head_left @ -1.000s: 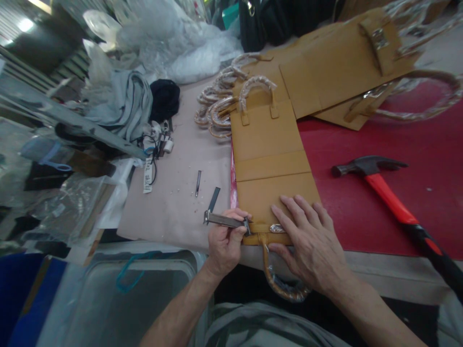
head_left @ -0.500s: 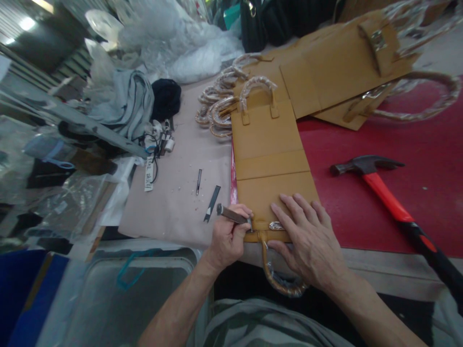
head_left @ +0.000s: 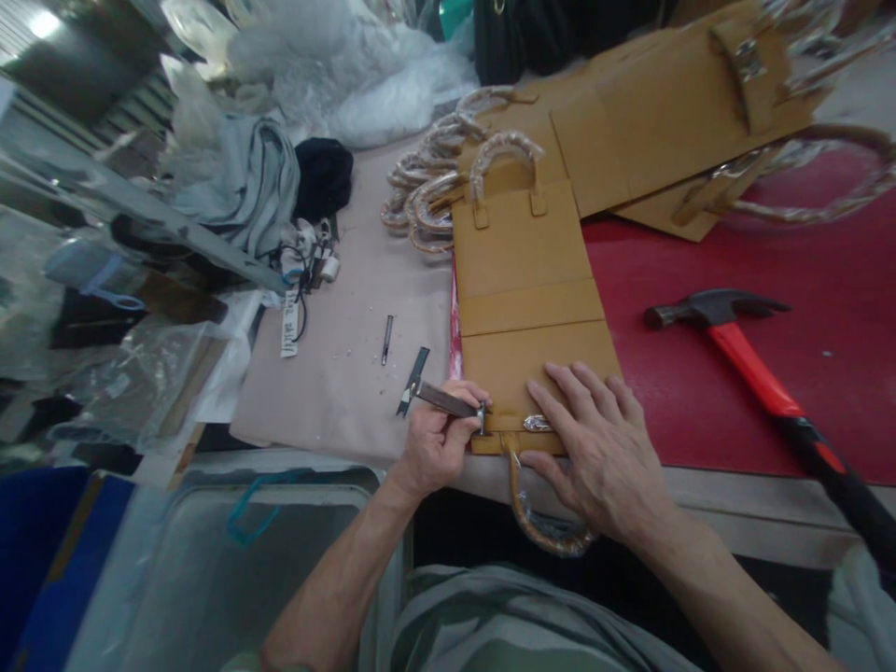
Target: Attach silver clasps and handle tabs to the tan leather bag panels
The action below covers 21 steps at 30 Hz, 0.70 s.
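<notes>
My left hand (head_left: 438,439) grips a metal punch tool (head_left: 448,401), its flat tip at the lower left edge of a tan leather bag panel (head_left: 528,303). My right hand (head_left: 606,448) lies spread on the panel's lower right, fingers apart, beside a plastic-covered silver clasp (head_left: 538,423). A wrapped handle (head_left: 539,534) hangs from the panel over the table's front edge. The panel's far end carries another wrapped handle (head_left: 505,145).
A red-handled hammer (head_left: 760,373) lies on the red mat (head_left: 700,271) at right. Left of the panel are a thin metal rod (head_left: 387,340) and a dark flat tool (head_left: 420,366). More tan panels (head_left: 658,121) lie behind. A grey bin (head_left: 280,579) stands front left.
The view has shifted slightly, so the table items appear a little higher. The punch in my left hand is tilted a little differently; my right hand stays on the panel.
</notes>
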{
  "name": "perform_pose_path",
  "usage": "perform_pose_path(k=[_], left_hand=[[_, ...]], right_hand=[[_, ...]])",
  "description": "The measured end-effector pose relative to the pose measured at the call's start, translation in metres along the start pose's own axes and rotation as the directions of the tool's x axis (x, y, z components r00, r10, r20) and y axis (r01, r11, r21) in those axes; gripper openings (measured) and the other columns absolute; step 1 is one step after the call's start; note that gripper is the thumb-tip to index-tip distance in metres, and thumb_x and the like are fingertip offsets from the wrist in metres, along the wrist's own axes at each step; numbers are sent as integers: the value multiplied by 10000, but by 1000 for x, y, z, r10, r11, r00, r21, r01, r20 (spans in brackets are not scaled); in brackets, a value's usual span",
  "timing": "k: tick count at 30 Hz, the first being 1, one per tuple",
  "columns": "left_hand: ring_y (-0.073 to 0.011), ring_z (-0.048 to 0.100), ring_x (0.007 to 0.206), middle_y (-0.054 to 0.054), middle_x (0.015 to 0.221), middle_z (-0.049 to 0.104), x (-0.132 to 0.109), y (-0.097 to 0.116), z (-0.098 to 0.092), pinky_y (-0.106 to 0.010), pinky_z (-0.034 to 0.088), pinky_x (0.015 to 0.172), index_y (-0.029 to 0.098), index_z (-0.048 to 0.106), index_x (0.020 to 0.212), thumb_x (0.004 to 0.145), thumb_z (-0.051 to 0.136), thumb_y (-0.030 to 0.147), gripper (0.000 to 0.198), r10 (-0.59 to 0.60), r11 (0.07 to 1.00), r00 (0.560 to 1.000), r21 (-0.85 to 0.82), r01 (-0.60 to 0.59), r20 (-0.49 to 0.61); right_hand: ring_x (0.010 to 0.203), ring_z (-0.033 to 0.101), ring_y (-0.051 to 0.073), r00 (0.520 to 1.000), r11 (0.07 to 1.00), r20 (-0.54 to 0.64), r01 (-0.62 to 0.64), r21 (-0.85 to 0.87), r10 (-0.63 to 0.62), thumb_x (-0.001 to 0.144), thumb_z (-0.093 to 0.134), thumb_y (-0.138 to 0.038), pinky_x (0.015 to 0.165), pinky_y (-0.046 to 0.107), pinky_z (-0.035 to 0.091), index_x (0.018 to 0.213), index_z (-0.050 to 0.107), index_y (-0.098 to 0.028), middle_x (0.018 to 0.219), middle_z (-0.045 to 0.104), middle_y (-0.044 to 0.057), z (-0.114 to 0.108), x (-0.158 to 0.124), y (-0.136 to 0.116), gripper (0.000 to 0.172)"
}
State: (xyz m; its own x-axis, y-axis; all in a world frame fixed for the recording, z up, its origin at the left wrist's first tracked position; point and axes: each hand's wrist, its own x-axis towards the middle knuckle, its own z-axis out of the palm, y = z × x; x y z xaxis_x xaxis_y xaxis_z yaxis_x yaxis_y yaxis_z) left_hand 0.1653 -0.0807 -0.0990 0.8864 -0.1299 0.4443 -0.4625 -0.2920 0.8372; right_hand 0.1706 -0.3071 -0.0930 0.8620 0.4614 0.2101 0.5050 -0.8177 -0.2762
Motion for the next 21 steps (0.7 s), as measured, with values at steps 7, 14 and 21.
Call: perform_pose_path(k=[7,14,21], left_hand=[[-210,682,980,-102,1023,675,-6,2,8,-387,575,880,180,608,1033,957,566,186,87,78,994,994,76,-73,-75],[-207,667,978,-107,1025,662,-2,5,8,-370,558,876,173,599,1016,950,560,171,77,123,987,991,114,-118,-44],[-202,658,979,-109,1031,659,3,5,1,-372,555,879,171,585,1043,938,564,144,110,120,991,992,50,-122,33]], right_hand=[[1437,356,371,1000,1000,-5,15,-22,-16,928,555,-579,1179,565,248,1433,546,-179,1544,468,152,-1,2,0,644],[1435,357,380,1000,999,-12,23,-29,-23,937,537,-589,1175,574,249,1433,542,-173,1543,465,157,0,0,0,647],[1425,371,382,1000,999,-14,23,-22,-23,934,549,-590,1174,569,258,1425,551,-171,1535,475,153,-1,1,0,645]])
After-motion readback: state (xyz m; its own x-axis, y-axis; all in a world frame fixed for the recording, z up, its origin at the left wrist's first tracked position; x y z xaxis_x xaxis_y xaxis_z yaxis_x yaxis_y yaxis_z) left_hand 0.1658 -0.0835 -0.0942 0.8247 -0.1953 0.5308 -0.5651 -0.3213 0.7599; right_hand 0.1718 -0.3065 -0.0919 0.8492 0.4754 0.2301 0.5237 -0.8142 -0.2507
